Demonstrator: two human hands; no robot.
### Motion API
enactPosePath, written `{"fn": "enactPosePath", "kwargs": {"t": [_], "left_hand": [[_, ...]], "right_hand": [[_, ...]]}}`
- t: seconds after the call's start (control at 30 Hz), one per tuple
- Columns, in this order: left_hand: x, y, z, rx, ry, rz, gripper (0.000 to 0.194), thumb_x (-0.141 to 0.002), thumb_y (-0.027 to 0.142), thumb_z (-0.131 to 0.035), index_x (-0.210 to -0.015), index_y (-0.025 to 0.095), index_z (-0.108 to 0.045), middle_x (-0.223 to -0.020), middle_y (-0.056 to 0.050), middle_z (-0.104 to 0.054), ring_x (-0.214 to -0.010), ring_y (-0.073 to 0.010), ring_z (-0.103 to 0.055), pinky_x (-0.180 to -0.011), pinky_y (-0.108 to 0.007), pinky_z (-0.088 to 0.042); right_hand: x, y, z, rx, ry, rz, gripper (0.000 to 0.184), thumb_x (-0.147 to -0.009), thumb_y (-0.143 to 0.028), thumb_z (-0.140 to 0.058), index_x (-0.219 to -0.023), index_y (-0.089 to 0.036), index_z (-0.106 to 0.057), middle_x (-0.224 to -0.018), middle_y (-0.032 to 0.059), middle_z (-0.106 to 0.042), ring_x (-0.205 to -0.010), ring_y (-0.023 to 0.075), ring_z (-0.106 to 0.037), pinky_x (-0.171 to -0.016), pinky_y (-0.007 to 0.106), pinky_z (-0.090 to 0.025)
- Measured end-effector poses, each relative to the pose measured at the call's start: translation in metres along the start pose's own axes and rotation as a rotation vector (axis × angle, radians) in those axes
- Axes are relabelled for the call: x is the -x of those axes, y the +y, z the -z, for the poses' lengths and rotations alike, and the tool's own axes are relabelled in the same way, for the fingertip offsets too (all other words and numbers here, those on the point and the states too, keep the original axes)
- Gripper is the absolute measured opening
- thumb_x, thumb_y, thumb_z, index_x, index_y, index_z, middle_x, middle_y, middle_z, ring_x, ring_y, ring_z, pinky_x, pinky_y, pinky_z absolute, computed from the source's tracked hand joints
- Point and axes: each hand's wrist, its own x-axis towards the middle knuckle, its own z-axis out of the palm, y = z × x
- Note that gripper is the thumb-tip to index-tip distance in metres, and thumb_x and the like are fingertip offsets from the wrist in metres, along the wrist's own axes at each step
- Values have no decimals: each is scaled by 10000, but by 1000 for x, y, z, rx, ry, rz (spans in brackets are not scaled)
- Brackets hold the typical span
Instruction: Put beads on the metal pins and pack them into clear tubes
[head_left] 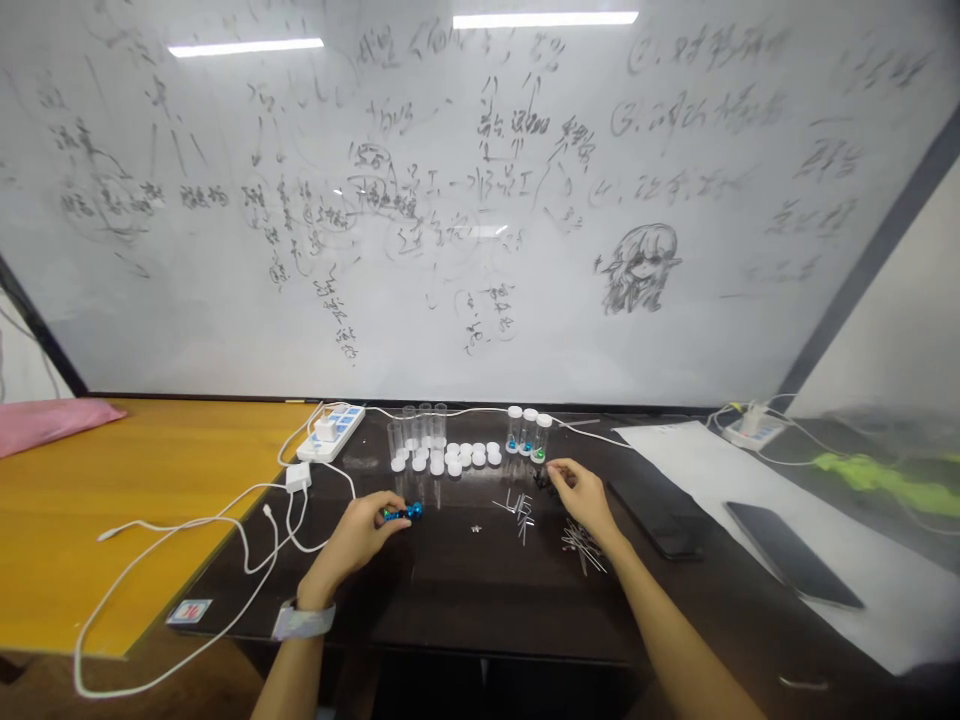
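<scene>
My left hand [356, 535] is shut on a shiny blue metallic part [403, 512] with a dark end. My right hand [581, 497] hangs over the dark tabletop [465, 600], its fingertips beside a small dark item [541, 482]. Just beyond stand several clear plastic tubes [527, 432] with white caps, holding blue and green bits. Further left are several open clear tubes [420, 428] and rows of white caps [446, 457]. Thin metal pins [583, 547] lie below my right hand, with more pins [517, 510] between my hands.
A white power strip [331, 432] and tangled white cables [225, 530] lie left, on a yellow wooden table [112, 520]. A dark phone [791, 553] rests on white paper [750, 500], with a dark tablet or phone [660, 518] at its edge. A whiteboard [480, 200] stands behind.
</scene>
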Motion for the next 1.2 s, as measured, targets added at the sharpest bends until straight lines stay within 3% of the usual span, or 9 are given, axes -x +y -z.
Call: {"fn": "enactPosePath", "kwargs": {"t": [0.07, 0.13, 0.27, 0.37, 0.57, 0.97, 1.2], "left_hand": [[-1, 11, -4, 236, -35, 87, 241, -831, 369, -702, -1012, 210, -682, -948, -60, -729, -876, -226, -701, -822, -365, -554], [-4, 21, -13, 412, 6, 149, 290, -803, 383, -734, -1007, 185, -677, -984, -80, -730, -851, -231, -721, -787, -361, -578], [-12, 31, -44, 797, 95, 254, 348, -760, 342, -795, -1032, 151, -694, -1066, -109, -715, -982, -263, -717, -850, -351, -577], [-15, 33, -69, 1046, 97, 392, 348, -740, 253, -825, -1049, 135, -715, -1047, -111, -729, -966, -214, -712, -916, -313, -544], [-12, 30, -97, 1148, 11, 464, 330, -714, 180, -848, -1023, 133, -742, -956, -90, -748, -885, -165, -701, -917, -275, -526], [-11, 23, -99, 1037, 20, 463, 444, -646, 295, -898, -1038, 147, -752, -963, -99, -747, -879, -173, -688, -881, -291, -526], [-11, 22, -101, 1025, 22, 460, 449, -635, 305, -902, -1030, 149, -755, -966, -99, -742, -870, -176, -683, -882, -307, -524]], "right_hand": [[1, -6, 13, -8, -156, 7, 321, -903, -445, -515, -927, -181, -696, -817, 66, -720, -714, 209, -645, -672, 307, -485], [4, -13, 29, 26, -305, 32, 305, -895, -431, -522, -924, -186, -701, -816, 62, -726, -725, 212, -649, -669, 302, -477], [15, -23, 60, 175, -538, 13, 228, -871, -339, -534, -829, -196, -707, -731, 42, -718, -660, 203, -648, -618, 282, -440], [26, -19, 70, 289, -651, -35, 173, -829, -271, -577, -737, -206, -707, -695, 37, -719, -640, 198, -654, -595, 266, -419], [41, -1, 58, 384, -648, -121, 74, -763, -221, -675, -705, -218, -721, -732, 40, -742, -695, 200, -684, -610, 240, -429], [30, -10, 62, 100, -659, -223, 149, -730, -241, -604, -720, -159, -728, -699, 55, -735, -643, 180, -652, -592, 239, -450], [37, -15, 60, 281, -665, -186, 158, -802, -272, -606, -750, -164, -710, -754, 74, -736, -714, 202, -660, -630, 260, -430]]}}
